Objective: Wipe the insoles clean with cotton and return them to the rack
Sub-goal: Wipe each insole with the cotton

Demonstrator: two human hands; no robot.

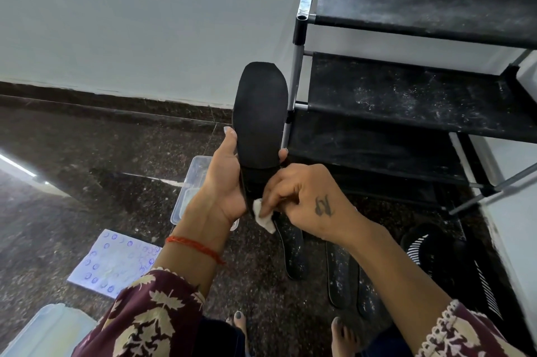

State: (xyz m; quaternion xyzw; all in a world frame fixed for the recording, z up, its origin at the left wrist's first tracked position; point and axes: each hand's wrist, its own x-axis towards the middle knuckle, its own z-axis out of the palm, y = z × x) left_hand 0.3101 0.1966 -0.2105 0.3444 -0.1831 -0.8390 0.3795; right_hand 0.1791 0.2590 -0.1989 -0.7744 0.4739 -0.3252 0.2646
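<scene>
Fingers [271, 191] with cotton [263, 212] against insole [260, 115] heel

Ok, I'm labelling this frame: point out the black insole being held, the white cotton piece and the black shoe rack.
black insole [260, 115], head view, middle of its upper face
white cotton piece [266, 218], head view, its exposed lower part
black shoe rack [406, 92], head view, middle shelf fabric

Dark speckled floor [87, 159] and a black rack [406, 95] standing on it.
On the floor lie three dusty insoles [293, 255] side by side, a striped slipper [421, 249] near the rack, a clear box [191, 182], a patterned sheet [113, 263] and a lid [46, 330] (partly out of view); the rack's shelves are dusty.
</scene>
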